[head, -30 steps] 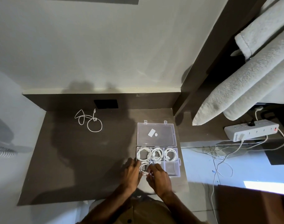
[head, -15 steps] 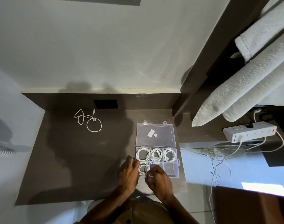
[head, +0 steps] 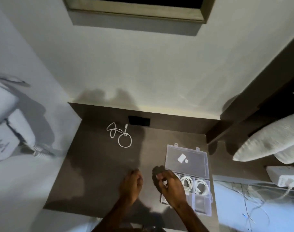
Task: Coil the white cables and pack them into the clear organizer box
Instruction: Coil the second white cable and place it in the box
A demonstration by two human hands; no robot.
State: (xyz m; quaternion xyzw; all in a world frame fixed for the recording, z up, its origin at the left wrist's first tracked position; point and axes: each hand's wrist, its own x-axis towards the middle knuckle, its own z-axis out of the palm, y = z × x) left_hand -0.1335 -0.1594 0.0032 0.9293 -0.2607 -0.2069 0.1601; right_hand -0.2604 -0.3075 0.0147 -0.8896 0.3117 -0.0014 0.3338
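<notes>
One loose cable left — box nearly packed

The white cable (head: 119, 136) lies tangled far across the dark desk (head: 96, 173); coiled ones fill the clear organizer box (head: 203, 191) under my right hand (head: 172, 186) (curled, grip unclear). My left hand (head: 132, 184), loosely closed and empty — reaching could nudge the box's open lid (head: 187, 160).

This looks like a bedroom in a home or a hotel: two plump cream fabric pillows (head: 268, 141) lean against a dark wooden headboard (head: 260, 91) at the right. A dark brown wooden bedside table (head: 96, 173) fits into the corner of plain white plastered walls (head: 142, 64). A white wall telephone with a coiled cord (head: 10, 134) hangs at the left, and a white plastic power strip (head: 287, 178) sits below the pillows.
</notes>
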